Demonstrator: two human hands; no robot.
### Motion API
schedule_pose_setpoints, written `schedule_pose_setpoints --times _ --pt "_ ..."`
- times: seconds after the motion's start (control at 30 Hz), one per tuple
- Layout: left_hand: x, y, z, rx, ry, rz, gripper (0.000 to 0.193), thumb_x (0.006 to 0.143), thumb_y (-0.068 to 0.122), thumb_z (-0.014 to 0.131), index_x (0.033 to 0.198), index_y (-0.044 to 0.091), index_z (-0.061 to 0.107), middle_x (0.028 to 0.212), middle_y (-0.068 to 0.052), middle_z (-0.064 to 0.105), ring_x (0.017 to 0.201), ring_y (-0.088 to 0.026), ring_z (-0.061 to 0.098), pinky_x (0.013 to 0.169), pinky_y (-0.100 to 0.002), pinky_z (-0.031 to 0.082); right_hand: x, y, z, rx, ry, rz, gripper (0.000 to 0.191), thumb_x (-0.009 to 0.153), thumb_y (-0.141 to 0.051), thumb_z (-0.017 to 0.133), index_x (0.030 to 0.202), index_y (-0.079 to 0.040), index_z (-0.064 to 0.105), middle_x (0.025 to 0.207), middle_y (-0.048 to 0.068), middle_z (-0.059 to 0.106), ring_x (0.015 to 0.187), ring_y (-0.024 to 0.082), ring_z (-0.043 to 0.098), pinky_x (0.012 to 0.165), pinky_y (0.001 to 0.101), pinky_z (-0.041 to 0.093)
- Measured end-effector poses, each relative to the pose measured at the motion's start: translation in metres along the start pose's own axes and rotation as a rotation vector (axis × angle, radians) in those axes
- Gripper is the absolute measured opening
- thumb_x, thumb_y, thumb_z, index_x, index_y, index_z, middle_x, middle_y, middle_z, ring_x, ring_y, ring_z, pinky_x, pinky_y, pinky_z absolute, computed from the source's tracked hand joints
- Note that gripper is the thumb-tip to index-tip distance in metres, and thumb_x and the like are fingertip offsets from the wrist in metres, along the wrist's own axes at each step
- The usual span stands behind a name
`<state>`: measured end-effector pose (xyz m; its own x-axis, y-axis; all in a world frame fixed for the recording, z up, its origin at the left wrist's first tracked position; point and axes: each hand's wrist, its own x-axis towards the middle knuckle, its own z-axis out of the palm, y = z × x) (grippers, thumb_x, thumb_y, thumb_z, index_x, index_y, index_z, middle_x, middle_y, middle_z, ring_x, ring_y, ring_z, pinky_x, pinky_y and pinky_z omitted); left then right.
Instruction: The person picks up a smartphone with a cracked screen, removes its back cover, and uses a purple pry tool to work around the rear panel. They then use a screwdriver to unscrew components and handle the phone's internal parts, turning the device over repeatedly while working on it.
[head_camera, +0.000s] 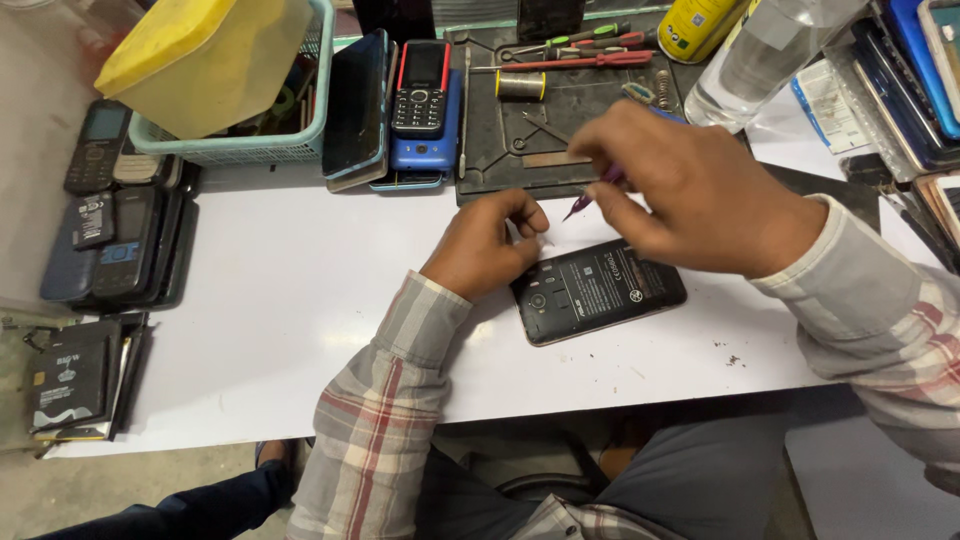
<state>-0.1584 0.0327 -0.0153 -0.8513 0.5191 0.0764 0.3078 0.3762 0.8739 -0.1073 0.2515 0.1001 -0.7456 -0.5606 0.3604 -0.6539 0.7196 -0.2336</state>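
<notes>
The opened phone (598, 290) lies on the counter (300, 300). Left hand (490, 245) pins its corner; right hand (690, 195) grips a purple tool (590, 195). A slip risks gouging exposed parts.

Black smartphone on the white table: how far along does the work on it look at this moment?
Done: the black smartphone lies face-down with its back cover off, battery exposed. In hand: the left hand steadies its top edge, and the right hand brings a purple-handled tool toward that corner. Left: the battery remains seated; other screwdrivers rest unused on the dark mat.
</notes>
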Motion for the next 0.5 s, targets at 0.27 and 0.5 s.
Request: schedule_pose_setpoints --times 0.27,0.5 --pt "0.004 -0.010 -0.001 -0.019 0.236 0.003 0.019 0.075 0.003 0.067 0.094 0.005 0.071 0.083 0.000 0.069 0.067 -0.010 0.061 0.062 -0.026 0.049 -0.012 0.028 0.009 0.287 0.156 0.006 0.050 0.100 0.007 0.046 0.147 -0.001 0.030 0.109 0.013 0.058 0.101 0.021 0.067 0.089 0.0321 0.056" --pt "0.013 -0.014 0.000 -0.216 0.512 -0.037 0.023 0.073 -0.001 0.069 0.096 0.002 0.068 0.081 0.001 0.063 0.066 -0.005 0.051 0.060 -0.021 0.045 0.000 0.028 0.038 0.065 -0.037 -0.008 0.023 0.085 -0.006 0.062 0.107 -0.006 0.066 0.096 0.010 0.063 0.080 0.026 0.066 0.069 0.0402 0.053"
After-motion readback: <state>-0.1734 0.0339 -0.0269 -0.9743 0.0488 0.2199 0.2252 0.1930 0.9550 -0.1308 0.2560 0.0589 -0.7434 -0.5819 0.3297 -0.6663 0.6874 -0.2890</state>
